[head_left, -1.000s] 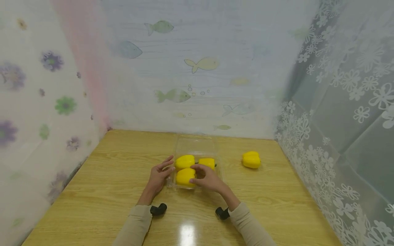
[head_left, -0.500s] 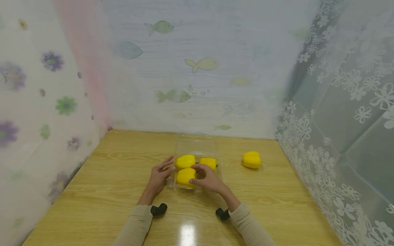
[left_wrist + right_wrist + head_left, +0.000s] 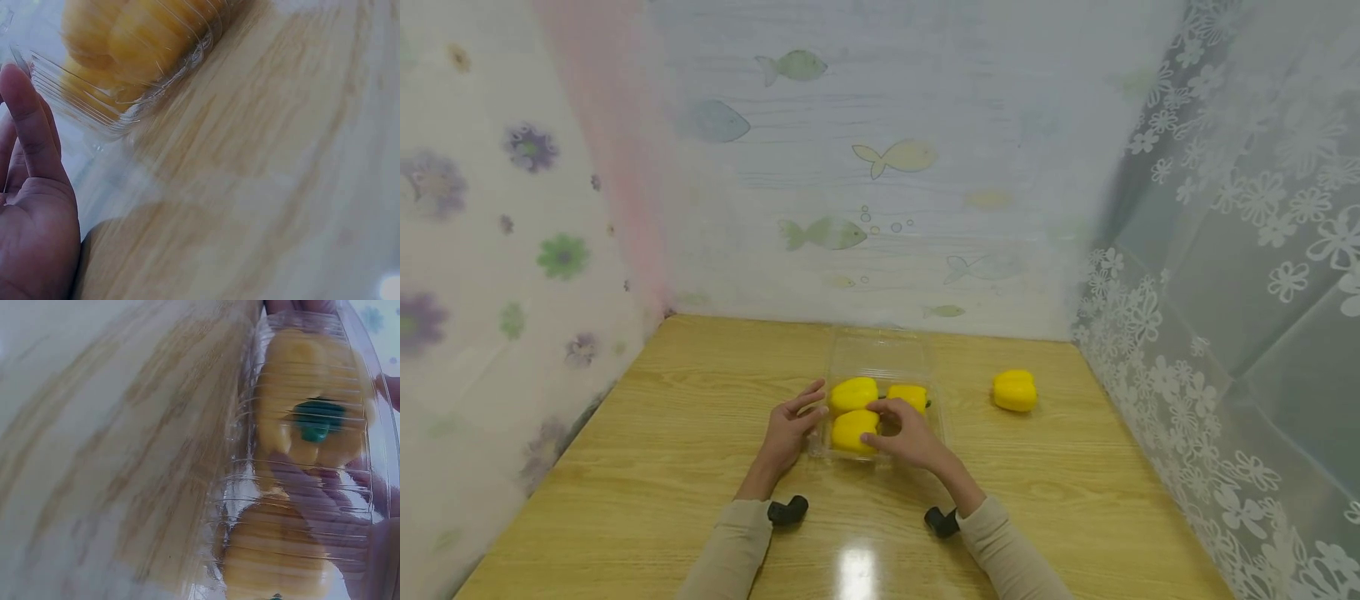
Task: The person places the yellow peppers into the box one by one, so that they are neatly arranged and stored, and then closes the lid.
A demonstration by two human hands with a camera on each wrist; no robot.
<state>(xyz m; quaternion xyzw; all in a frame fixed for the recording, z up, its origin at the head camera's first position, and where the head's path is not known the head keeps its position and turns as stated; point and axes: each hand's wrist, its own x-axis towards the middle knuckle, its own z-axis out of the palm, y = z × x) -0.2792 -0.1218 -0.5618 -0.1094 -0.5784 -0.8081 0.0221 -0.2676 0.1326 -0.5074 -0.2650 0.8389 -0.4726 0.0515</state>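
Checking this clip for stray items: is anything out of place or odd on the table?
One yellow pepper lies alone on the table, right of the clear container holding the other peppers. Nothing looks spilled or damaged.

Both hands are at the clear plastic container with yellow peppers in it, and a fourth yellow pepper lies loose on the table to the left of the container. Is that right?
Not quite: the loose yellow pepper lies to the right of the clear plastic container, not the left, as the head view shows. The left hand and right hand are indeed at the container, on the table.
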